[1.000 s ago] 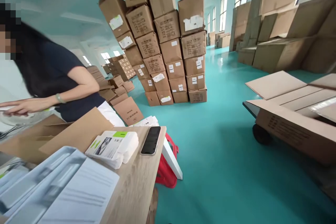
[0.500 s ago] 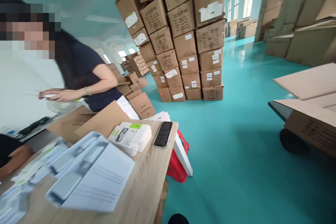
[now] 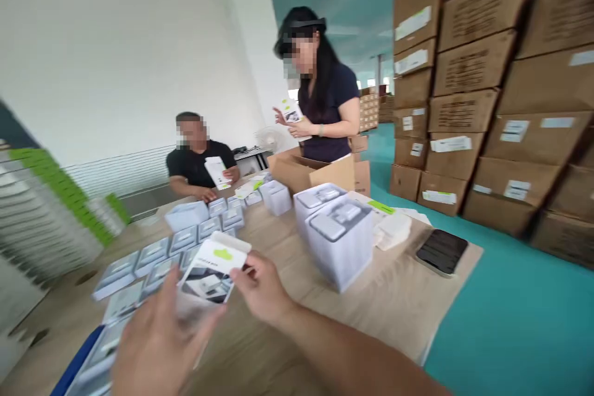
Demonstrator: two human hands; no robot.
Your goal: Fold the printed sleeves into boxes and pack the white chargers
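Note:
In front of me a white product sleeve [image 3: 212, 272] with a green mark and a printed photo is held up over the table. My right hand [image 3: 260, 284] pinches its right edge between thumb and fingers. My left hand [image 3: 160, 346], blurred and close to the camera, holds its lower edge. Below the sleeve lie rows of small white-grey boxes [image 3: 183, 241] on the wooden table [image 3: 297, 322]. Nearer the middle of the table stand stacked white translucent boxes [image 3: 338, 241].
A seated person [image 3: 197, 161] holds a white card across the table, and a standing person [image 3: 327, 111] holds another beside an open cardboard box [image 3: 315, 174]. A phone [image 3: 442, 251] lies on the table's right end. Stacked cartons [image 3: 482, 99] rise beyond the table's edge above the teal floor [image 3: 510, 334].
My view has swung left from the carton stacks and table end to the table's length. My hands and the sleeve have come into view, and the seated person now shows.

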